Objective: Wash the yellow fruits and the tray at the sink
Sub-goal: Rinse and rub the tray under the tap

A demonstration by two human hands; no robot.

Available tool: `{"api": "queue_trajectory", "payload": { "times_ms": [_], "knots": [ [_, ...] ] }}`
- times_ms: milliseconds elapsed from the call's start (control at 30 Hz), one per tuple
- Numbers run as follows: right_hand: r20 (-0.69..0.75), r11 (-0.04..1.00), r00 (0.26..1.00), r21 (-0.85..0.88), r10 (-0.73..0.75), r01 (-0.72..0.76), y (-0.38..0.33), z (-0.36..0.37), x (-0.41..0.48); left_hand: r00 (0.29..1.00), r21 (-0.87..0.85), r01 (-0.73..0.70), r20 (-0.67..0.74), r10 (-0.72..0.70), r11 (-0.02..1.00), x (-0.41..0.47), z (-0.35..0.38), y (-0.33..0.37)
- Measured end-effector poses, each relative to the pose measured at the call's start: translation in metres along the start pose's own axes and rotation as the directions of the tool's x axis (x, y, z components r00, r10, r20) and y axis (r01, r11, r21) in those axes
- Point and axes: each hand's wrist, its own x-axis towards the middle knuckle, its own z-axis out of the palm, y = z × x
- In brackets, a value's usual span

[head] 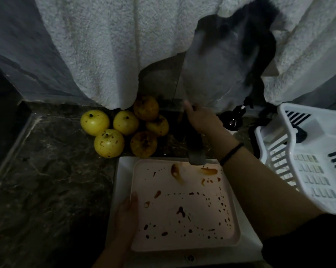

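fruits (pixel 126 122): six, clustered on counter (pixel 47 171), behind sink's left corner
left hand (pixel 124 215): grips tray's left rim, thumb on top
tray (pixel 184 206): flat in sink (pixel 122 167), stained, far edge under spout
tap (pixel 196 149): no water seen
right hand (pixel 202 118): on tap's top; fingers blurred, grip cannot tell
next: likely water on; fruits lie just left of right hand

Six spotted yellow fruits (pixel 124 128) clustered on dark marble counter (pixel 47 180); stained pale pink square tray (pixel 184 206) flat in white sink (pixel 122 171).
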Motion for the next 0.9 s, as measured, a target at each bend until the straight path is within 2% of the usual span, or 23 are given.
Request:
{"api": "queue_trajectory", "payload": {
  "times_ms": [33, 100, 133, 167, 200, 233, 267, 300, 367, 400, 433, 500, 533, 567, 600, 667, 700, 733, 767, 833, 900],
  "knots": [
    [-0.081, 0.991, 0.996, 0.132, 0.032, -0.021, 0.009, -0.001, -0.008, 1.000, 0.002, 0.009, 0.008, -0.009, 1.000, 0.002, -0.001, -0.002],
    [-0.283, 0.929, 0.942, 0.364, 0.179, -0.067, 0.036, 0.009, -0.024, 1.000, -0.007, 0.016, 0.013, -0.016, 1.000, 0.004, -0.002, -0.004],
    [-0.270, 0.832, 0.912, 0.541, 0.308, -0.121, 0.051, 0.020, -0.032, 1.000, -0.005, 0.015, 0.009, -0.015, 1.000, 0.005, -0.002, -0.005],
    [-0.138, 0.668, 0.901, 0.718, 0.410, -0.194, 0.064, 0.036, -0.040, 1.000, 0.003, 0.015, -0.002, -0.015, 1.000, 0.006, -0.002, -0.006],
    [0.070, 0.480, 0.905, 0.829, 0.420, -0.287, 0.073, 0.051, -0.049, 1.000, 0.012, 0.016, -0.013, -0.016, 1.000, 0.007, -0.001, -0.007],
    [0.247, 0.303, 0.896, 0.880, 0.368, -0.367, 0.079, 0.066, -0.056, 0.999, 0.021, 0.029, -0.021, -0.029, 0.999, 0.008, 0.000, -0.008],
    [0.364, 0.128, 0.872, 0.897, 0.327, -0.423, 0.082, 0.079, -0.060, 0.999, 0.023, 0.044, -0.019, -0.044, 0.999, 0.009, 0.000, -0.009],
    [0.449, -0.050, 0.840, 0.888, 0.305, -0.457, 0.081, 0.087, -0.063, 0.998, 0.024, 0.058, -0.018, -0.057, 0.998, 0.011, 0.001, -0.010],
    [0.534, -0.329, 0.812, 0.830, 0.238, -0.449, 0.075, 0.094, -0.066, 0.997, 0.001, 0.077, -0.019, -0.077, 0.997, 0.014, 0.002, -0.011],
    [0.533, -0.409, 0.826, 0.805, 0.184, -0.429, 0.070, 0.092, -0.070, 0.997, -0.006, 0.082, -0.015, -0.082, 0.997, 0.015, 0.001, -0.010],
    [0.518, -0.416, 0.844, 0.804, 0.140, -0.424, 0.065, 0.089, -0.072, 0.997, -0.009, 0.078, -0.011, -0.078, 0.997, 0.015, 0.001, -0.010],
    [0.505, -0.348, 0.858, 0.823, 0.091, -0.448, 0.061, 0.090, -0.077, 0.997, -0.039, 0.070, -0.011, -0.070, 0.997, 0.015, 0.001, -0.010],
    [0.512, -0.280, 0.856, 0.835, 0.076, -0.474, 0.061, 0.092, -0.080, 0.998, -0.052, 0.068, -0.009, -0.069, 0.996, 0.015, 0.001, -0.011],
    [0.514, -0.163, 0.855, 0.852, 0.075, -0.498, 0.062, 0.095, -0.084, 0.998, -0.053, 0.068, -0.004, -0.069, 0.996, 0.014, 0.001, -0.011],
    [0.478, 0.023, 0.871, 0.875, 0.117, -0.483, 0.065, 0.100, -0.089, 0.997, -0.046, 0.073, -0.001, -0.073, 0.996, 0.014, 0.002, -0.012],
    [0.253, 0.530, 0.948, 0.787, 0.190, -0.317, 0.078, 0.111, -0.098, 0.997, -0.044, 0.080, -0.004, -0.081, 0.996, 0.014, 0.005, -0.015],
    [0.104, 0.750, 0.980, 0.632, 0.167, -0.195, 0.089, 0.120, -0.101, 0.997, -0.049, 0.081, -0.004, -0.081, 0.996, 0.011, 0.006, -0.016],
    [-0.033, 0.898, 0.994, 0.433, 0.102, -0.077, 0.101, 0.127, -0.103, 0.997, -0.055, 0.074, -0.003, -0.075, 0.996, 0.010, 0.008, -0.016],
    [-0.126, 0.969, 0.992, 0.245, 0.015, 0.016, 0.111, 0.133, -0.104, 0.997, -0.059, 0.071, 0.003, -0.071, 0.996, 0.009, 0.010, -0.017],
    [-0.127, 0.996, 0.988, -0.007, -0.090, 0.090, 0.128, 0.150, -0.102, 0.997, -0.036, 0.073, -0.009, -0.073, 0.997, 0.009, 0.014, -0.019],
    [-0.058, 0.992, 0.998, -0.122, 0.013, -0.020, 0.134, 0.162, -0.096, 0.996, 0.007, 0.087, -0.026, -0.087, 0.996, 0.011, 0.016, -0.021]
  ]
}}
